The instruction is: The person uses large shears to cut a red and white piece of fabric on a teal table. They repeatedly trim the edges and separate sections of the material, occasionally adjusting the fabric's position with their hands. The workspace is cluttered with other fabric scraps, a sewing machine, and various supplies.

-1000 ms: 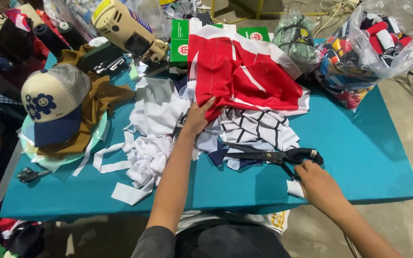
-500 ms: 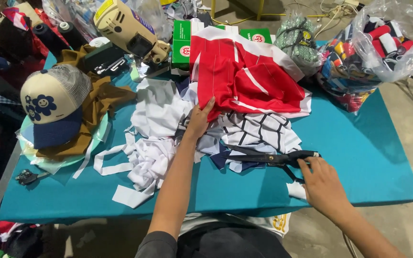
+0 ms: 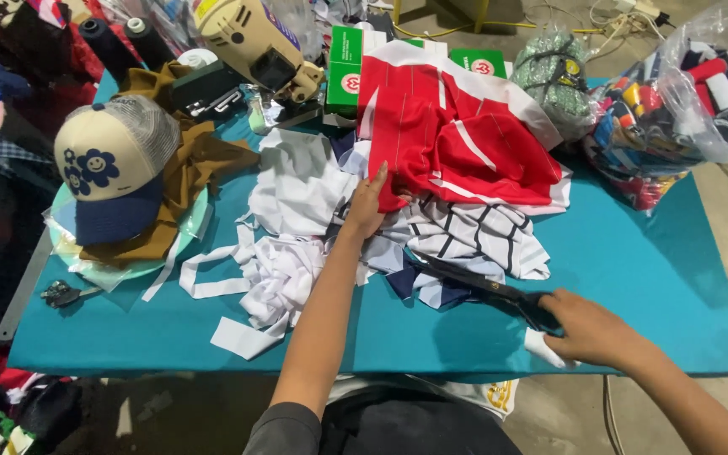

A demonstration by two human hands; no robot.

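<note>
Head view, looking down on a table with a teal cloth top (image 3: 634, 278).

**Ana:** What are the hands doing?

**Ben:** The left hand (image 3: 368, 206) lies flat, fingers stretched out, pressing on the heap of cloth in the middle of the teal top. Its fingertips touch the edge of a red fabric piece with thin white stripes (image 3: 457, 143); its palm rests on a white cloth (image 3: 301, 181) just left of the red piece.

**Ana:** And the right one?

**Ben:** The right hand (image 3: 587, 329) is closed around the handles of a pair of large black scissors (image 3: 478, 286), near the front edge of the teal top. The blades point left, towards the heap, and lie against a white fabric with a black grid pattern (image 3: 478, 236), which sits just below the red piece. Whether the blades are open or shut I cannot tell.

**Ana:** What else lies around the red piece?

**Ben:** Below and left of it, a bundle of white cloth strips (image 3: 271, 282). Far left, a cream and navy cap with a flower print (image 3: 111, 173) sits on brown fabric (image 3: 200, 164). Above left, a cream handheld cutting machine (image 3: 250, 38). Behind it, green boxes (image 3: 345, 59). To the right, a clear plastic bag of coloured cloth (image 3: 684, 93).
</note>
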